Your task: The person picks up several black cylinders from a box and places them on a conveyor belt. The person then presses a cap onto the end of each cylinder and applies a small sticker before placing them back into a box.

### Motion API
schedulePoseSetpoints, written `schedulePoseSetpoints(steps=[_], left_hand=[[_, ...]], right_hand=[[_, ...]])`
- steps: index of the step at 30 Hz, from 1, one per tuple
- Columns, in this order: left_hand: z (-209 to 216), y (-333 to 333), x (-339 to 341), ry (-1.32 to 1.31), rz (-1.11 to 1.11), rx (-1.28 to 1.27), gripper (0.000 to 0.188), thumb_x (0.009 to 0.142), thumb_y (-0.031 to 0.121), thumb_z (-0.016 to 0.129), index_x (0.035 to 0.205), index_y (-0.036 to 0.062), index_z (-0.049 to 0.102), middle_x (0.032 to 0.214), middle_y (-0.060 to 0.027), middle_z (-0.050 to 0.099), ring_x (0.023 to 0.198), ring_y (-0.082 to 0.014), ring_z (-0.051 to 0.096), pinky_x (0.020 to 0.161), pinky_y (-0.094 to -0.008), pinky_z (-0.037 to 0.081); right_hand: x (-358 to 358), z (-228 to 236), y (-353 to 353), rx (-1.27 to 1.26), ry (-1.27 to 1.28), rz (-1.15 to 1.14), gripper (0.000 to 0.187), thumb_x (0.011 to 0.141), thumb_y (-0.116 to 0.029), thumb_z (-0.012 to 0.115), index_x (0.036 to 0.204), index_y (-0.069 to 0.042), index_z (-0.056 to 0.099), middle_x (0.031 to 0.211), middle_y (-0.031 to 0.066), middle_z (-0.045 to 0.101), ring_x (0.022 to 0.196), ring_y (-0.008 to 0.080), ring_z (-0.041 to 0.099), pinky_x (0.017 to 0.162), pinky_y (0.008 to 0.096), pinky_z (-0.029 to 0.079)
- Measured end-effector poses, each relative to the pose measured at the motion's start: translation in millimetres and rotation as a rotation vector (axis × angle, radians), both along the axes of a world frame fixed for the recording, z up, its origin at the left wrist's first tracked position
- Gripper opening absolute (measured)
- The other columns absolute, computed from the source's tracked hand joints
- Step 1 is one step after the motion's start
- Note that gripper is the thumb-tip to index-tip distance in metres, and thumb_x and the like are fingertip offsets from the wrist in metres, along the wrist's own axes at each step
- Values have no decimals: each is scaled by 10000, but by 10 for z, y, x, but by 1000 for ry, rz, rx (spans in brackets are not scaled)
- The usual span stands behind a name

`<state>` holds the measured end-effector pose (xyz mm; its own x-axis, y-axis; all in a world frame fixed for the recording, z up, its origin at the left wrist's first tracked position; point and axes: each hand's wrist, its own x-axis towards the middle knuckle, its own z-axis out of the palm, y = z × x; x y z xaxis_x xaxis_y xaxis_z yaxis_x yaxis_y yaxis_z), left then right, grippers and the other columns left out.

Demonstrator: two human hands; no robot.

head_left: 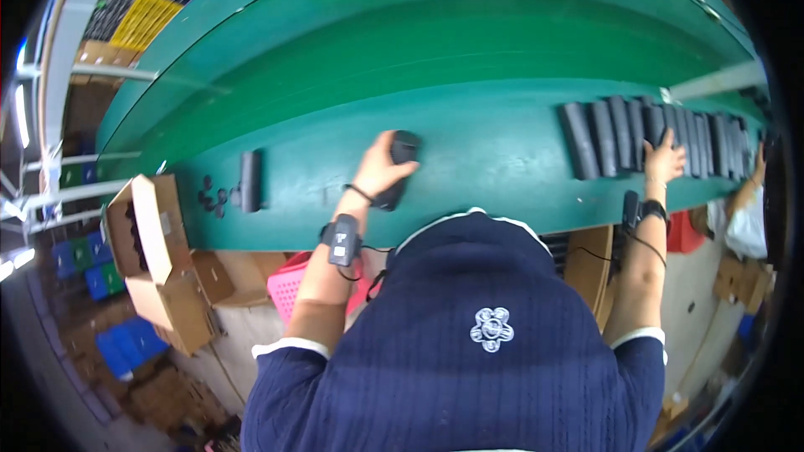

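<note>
My left hand (pixel 383 169) is closed around a black cylinder (pixel 405 147) at the middle of the green table, its fingers and thumb wrapped on the sides. The cylinder's upper end shows above the hand, and its lower part comes out below. Over on the right, my right hand (pixel 664 163) has thumb and fingers to either side of a black cylinder (pixel 654 121) that stands in a long row of similar black cylinders (pixel 603 136). Part of that cylinder is hidden by the hand.
At the left lie another black cylinder (pixel 250 182) and several small black round pieces (pixel 221 196). An open cardboard box (pixel 163 230) stands by the table's left end. A pink basket (pixel 289 287) is below the front edge. Another person's hand (pixel 760 166) is at the far right.
</note>
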<state>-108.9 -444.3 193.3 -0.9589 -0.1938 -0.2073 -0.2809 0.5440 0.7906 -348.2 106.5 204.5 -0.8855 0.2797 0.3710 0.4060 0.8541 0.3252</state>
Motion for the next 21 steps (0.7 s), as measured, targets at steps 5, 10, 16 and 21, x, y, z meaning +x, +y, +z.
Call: schedulePoseSetpoints(steps=[5, 10, 16, 21], left_hand=[[317, 641, -162, 76, -211, 513, 631, 695, -33, 715, 1242, 81, 420, 1201, -55, 480, 1190, -160, 447, 1018, -313, 361], [169, 937, -169, 136, -270, 617, 610, 728, 22, 727, 1248, 72, 412, 1210, -68, 466, 1192, -172, 437, 1015, -318, 357], [184, 941, -88, 139, -147, 666, 567, 803, 131, 713, 1274, 82, 401, 1164, -59, 469, 1100, -157, 468, 939, -312, 420], [192, 969, -100, 192, -77, 770, 575, 805, 121, 708, 1282, 49, 395, 1188, -91, 484, 1152, -204, 473, 982, -345, 397]], right_hand=[[395, 57, -1539, -1136, -204, 878, 241, 871, -217, 648, 1029, -37, 679, 933, 106, 664, 878, 258, 632, 824, 366, 491], [1264, 314, -2614, -2032, -1109, 741, 246, 920, -166, 606, 1146, -70, 584, 916, 0, 602, 802, 75, 568, 667, 227, 463], [1360, 108, -2861, -2277, -1062, 734, 165, 877, -119, 660, 984, -103, 536, 791, -45, 573, 714, 43, 526, 581, 191, 420], [1248, 154, -2913, -2242, -1006, 717, 112, 877, -122, 667, 898, -73, 569, 748, -48, 571, 708, 44, 538, 603, 198, 448]])
